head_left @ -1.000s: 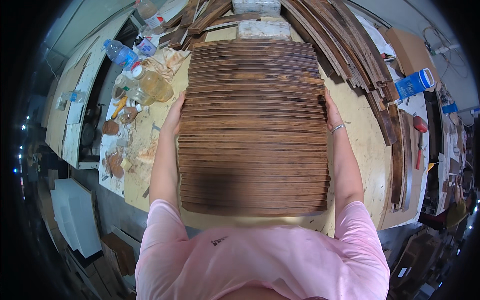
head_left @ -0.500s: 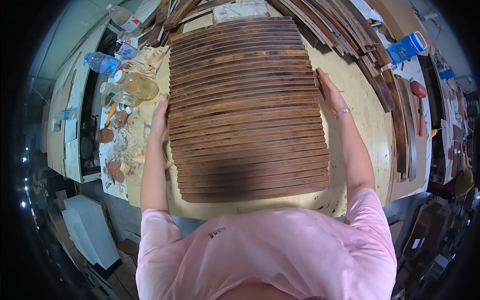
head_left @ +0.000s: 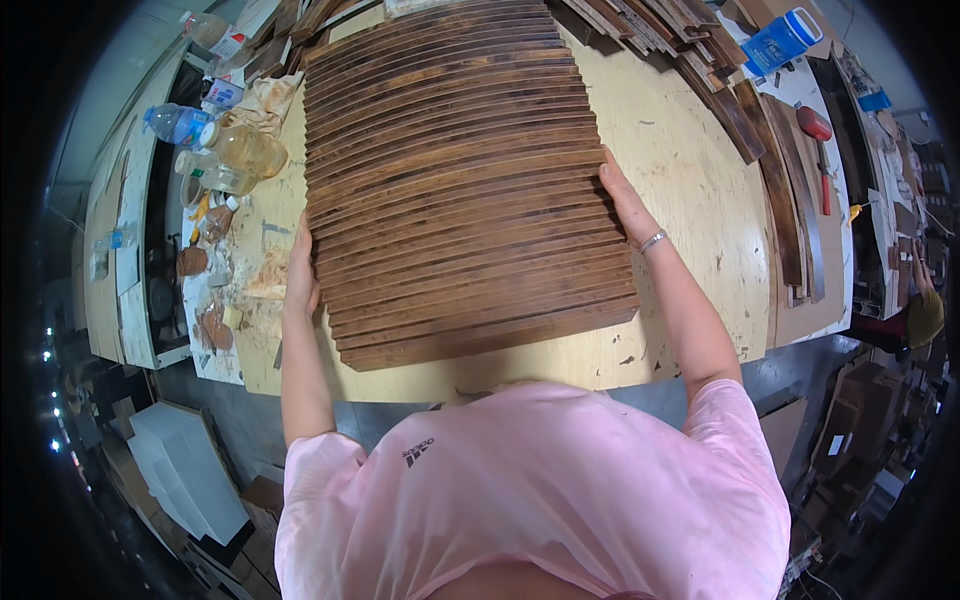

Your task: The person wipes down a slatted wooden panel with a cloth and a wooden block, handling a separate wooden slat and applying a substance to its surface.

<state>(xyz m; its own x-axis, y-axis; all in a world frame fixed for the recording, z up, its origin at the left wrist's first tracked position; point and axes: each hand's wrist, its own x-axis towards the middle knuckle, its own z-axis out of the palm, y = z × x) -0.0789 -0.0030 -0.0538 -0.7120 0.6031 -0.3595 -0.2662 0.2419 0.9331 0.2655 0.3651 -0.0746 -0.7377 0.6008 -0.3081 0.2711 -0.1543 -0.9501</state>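
A broad row of dark brown wooden slats (head_left: pixel 450 190) lies side by side on the pale tabletop, their ends forming jagged left and right edges. Against the left edge, toward the near end, my left hand (head_left: pixel 302 268) presses with fingers stretched along the slat ends. My right hand (head_left: pixel 627 203), with a metal band at its wrist, bears on the right edge somewhat farther up. Between them the two hands clamp the row of slats. Some fingertips are hidden at the slats' sides.
Bottles and a jar of yellowish liquid (head_left: pixel 250 150) stand at the left with rags. Loose dark boards (head_left: pixel 735 125) lie at the far right, near a blue jug (head_left: pixel 780 42) and a red-headed mallet (head_left: pixel 815 123). The worktable (head_left: pixel 690 230) has stains. Another person (head_left: pixel 925 315) is at the far right.
My right hand has come in from beside the slats onto their edge. The row of slats has turned slightly, its right near corner going farther away. The whole view has shifted.
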